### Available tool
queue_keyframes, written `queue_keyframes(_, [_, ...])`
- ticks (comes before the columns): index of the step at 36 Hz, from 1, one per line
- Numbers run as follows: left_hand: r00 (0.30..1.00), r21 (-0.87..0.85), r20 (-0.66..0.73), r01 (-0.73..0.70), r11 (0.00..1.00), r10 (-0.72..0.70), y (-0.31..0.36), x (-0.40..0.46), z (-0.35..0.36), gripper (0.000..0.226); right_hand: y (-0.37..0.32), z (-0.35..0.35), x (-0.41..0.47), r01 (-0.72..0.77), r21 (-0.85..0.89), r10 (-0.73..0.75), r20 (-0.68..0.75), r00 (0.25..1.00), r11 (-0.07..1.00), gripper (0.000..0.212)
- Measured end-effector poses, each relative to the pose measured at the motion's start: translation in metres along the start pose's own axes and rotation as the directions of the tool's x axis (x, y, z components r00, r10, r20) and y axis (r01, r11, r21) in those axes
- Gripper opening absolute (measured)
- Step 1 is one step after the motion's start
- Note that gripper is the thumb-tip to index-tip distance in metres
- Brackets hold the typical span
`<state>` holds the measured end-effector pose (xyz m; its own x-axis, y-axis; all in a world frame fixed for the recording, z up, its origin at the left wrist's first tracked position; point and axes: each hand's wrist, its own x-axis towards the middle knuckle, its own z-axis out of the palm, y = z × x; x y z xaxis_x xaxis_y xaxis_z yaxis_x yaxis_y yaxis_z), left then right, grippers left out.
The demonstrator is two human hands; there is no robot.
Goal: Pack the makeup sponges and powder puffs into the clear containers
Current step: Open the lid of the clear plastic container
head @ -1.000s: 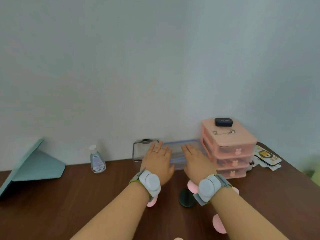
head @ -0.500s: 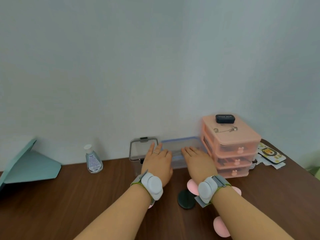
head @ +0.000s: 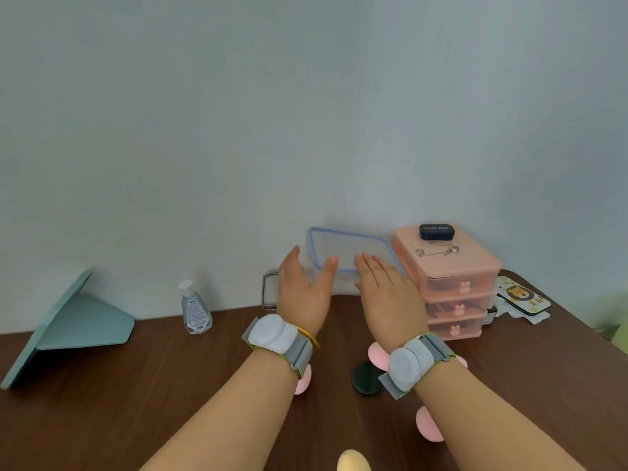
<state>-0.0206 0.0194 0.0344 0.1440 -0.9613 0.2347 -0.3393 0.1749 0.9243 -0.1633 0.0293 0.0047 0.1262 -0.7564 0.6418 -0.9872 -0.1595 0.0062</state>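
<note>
Hands (head: 343,294) under raised lid (head: 353,248)

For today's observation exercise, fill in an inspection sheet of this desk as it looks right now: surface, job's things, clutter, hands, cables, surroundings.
Surface: dark wooden desk.
Job's things: blue-rimmed clear lid tilted up off the desk between both hands; grey-rimmed clear container behind the left hand; pink powder puffs and a black puff lie loose by the wrists; beige makeup sponge at the near edge.
Clutter: sanitiser bottle, pink drawer unit, teal folding stand.
Hands: left hand and right hand, fingers straight, at the lid's edges.
Cables: nothing seen.
Surroundings: plain pale wall.
</note>
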Motion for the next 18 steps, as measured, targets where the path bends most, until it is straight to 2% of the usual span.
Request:
queue_keyframes(2, [0.986,-0.12,0.025,0.165,0.979,-0.163,0.008,0.003,-0.007,0.081,-0.004,-0.005,0.001,0.051,0.008,-0.051,-0.054,0.997,0.999,0.055])
queue_keyframes(5, [0.937,-0.242,0.103,0.349,0.905,-0.334,0.011,0.002,-0.024,0.088,-0.012,-0.011,0.0,0.126,-0.021,-0.127,-0.112,0.986,0.992,0.053])
queue_keyframes(8, [0.883,-0.401,0.209,0.47,0.786,-0.421,0.009,-0.004,-0.039,0.064,-0.022,-0.014,-0.005,0.187,-0.009,-0.187,-0.131,0.974,0.982,0.057])
queue_keyframes(10, [0.867,-0.46,0.241,0.498,0.735,-0.436,0.004,-0.008,-0.047,0.043,-0.028,-0.015,-0.01,0.221,0.013,-0.218,-0.127,0.968,0.975,0.061])
queue_keyframes(12, [0.857,-0.49,0.245,0.513,0.705,-0.453,-0.002,-0.016,-0.061,0.031,-0.039,-0.019,-0.015,0.249,0.042,-0.242,-0.123,0.962,0.968,0.06])
queue_keyframes(15, [0.881,-0.504,0.195,0.468,0.726,-0.432,-0.012,-0.026,-0.079,0.034,-0.051,-0.023,-0.024,0.283,0.1,-0.274,-0.098,0.957,0.954,0.048])
queue_keyframes(18, [0.918,-0.525,0.115,0.38,0.762,-0.378,-0.023,-0.04,-0.092,0.035,-0.062,-0.031,-0.033,0.211,0.232,-0.206,-0.043,0.978,0.95,0.05])
